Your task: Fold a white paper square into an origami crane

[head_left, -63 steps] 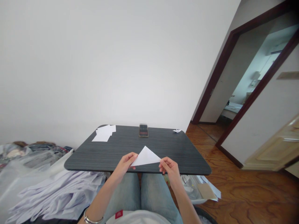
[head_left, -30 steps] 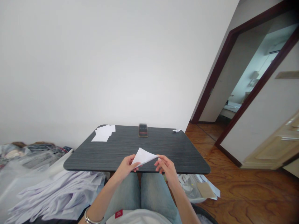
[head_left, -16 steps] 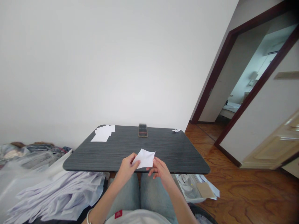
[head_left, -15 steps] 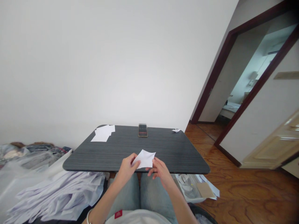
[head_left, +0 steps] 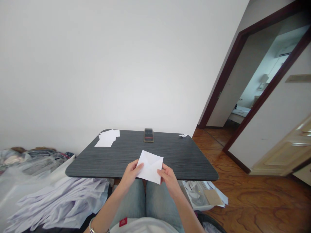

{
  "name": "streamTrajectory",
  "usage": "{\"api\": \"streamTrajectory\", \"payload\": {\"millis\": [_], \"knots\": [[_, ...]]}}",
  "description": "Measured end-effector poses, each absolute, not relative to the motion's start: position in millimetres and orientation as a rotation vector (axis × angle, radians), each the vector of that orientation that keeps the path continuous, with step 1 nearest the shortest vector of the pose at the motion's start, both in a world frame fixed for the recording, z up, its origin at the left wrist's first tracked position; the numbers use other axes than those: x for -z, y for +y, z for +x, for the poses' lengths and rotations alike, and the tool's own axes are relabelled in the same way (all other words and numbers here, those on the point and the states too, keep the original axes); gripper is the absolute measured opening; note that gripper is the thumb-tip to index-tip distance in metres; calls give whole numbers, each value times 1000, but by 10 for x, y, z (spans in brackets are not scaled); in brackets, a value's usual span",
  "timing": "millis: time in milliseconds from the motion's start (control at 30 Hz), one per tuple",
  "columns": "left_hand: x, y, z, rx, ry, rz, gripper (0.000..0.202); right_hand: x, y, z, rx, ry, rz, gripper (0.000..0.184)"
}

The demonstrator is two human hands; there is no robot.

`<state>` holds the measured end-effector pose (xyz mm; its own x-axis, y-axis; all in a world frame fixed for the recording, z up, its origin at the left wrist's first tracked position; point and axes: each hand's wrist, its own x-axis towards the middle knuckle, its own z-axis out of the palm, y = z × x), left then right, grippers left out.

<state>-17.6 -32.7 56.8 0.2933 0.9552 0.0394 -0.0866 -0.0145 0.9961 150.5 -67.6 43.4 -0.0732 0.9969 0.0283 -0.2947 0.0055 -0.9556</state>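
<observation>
A square sheet of white paper [head_left: 151,165] with faint creases is held between my two hands, above the near edge of the dark table [head_left: 126,155]. My left hand [head_left: 132,171] pinches its left side, thumb on top. At the right side my right hand [head_left: 167,174] grips the paper, its thumb also on top and the other fingers hidden behind. Loose white sheets [head_left: 106,139] lie overlapping at the table's far left. A small folded white paper piece [head_left: 183,135] rests at the far right corner.
A phone-like device [head_left: 148,135] leans upright at the table's back middle, near the white wall [head_left: 145,64]. Folded white cloth [head_left: 65,200] is piled at lower left. Below the table's right side sits a white bin [head_left: 198,194] of odds and ends. A doorway stands at right.
The paper has turned and been spread out flatter, now showing as a larger square. My right hand's fingers have closed on its right side, thumb on top.
</observation>
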Motion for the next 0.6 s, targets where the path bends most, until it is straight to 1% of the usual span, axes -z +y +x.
{"api": "streamTrajectory", "payload": {"millis": [233,333,467,600], "knots": [[-568,-357,-179,-1002,862,1067,40,-440,-673,1500,-1321,-1065,-925,38],[-565,-354,-187,-988,842,1078,41,-443,-679,1507,-1316,-1079,-931,34],[-565,-323,-235,-1036,872,1225,33,-423,-659,1535,-1214,-1129,-973,23],[-547,-259,-300,-1204,1042,1528,21,-385,-613,1567,-1024,-1144,-1035,24]]}}
